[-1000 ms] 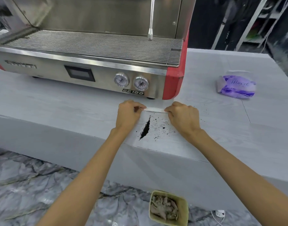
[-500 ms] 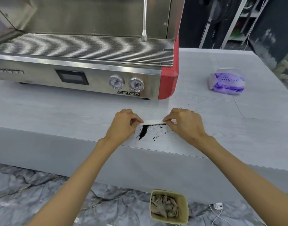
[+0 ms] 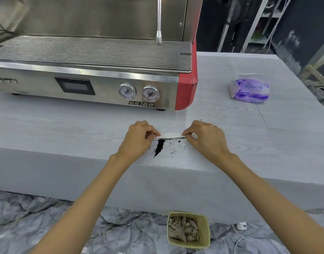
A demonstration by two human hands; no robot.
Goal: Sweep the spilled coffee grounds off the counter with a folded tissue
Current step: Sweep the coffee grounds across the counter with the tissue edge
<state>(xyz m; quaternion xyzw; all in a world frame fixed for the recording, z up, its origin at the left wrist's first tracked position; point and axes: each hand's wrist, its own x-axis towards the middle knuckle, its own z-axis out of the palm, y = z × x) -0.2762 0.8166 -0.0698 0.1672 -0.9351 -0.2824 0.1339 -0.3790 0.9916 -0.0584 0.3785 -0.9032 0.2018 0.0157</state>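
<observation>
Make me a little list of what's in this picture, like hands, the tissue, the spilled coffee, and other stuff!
left hand: pinching the tissue's left end
right hand: pinching its right end
folded tissue: stretched between the hands, low on the counter
coffee grounds: dark streak and specks just in front of the tissue; more specks behind the right hand
coffee machine: behind the hands
tissue pack: purple, far right
bin: on the floor below the counter edge

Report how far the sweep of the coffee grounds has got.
Done: the folded tissue is stretched between the left hand and right hand, its edge down on the counter behind the coffee grounds.
In hand: dragging them toward the front edge.
Left: the pile and specks remain on top; stray grains lie behind the tissue. The bin stands below.
</observation>
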